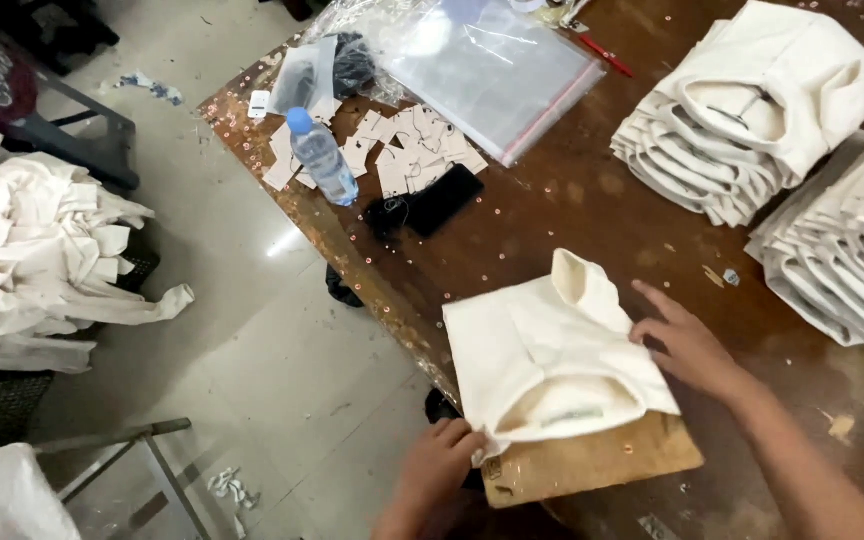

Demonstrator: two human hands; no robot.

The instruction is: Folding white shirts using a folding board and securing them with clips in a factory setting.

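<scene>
- A person's left hand [440,462] pinches the near edge of a folded cream garment [552,355] at the corner of a worn wooden table [592,220], fingers curled onto the cloth by the collar opening.
- The right hand [687,345] lies flat and open on the garment's right side, fingers spread, pressing the fold down; the two hands sit apart, one at each side of the piece.
- The garment rests between the hands, partly over a brown cardboard sheet [602,462] that shows just below it.
- Judged from this, the fold is being squared and smoothed; the next move would call for a steady hold on both edges so the layers do not slip.
- Beyond the right hand stand two stacks of folded garments [752,110], well apart from the piece in hand.
- Ahead of the left hand lie a clear water bottle [322,158] with a blue cap, a scatter of paper tags [407,150], a black phone [442,200] and a clear plastic bag [482,65].
- Far to the left, off the table, loose cream cloth [42,260] is heaped.
</scene>
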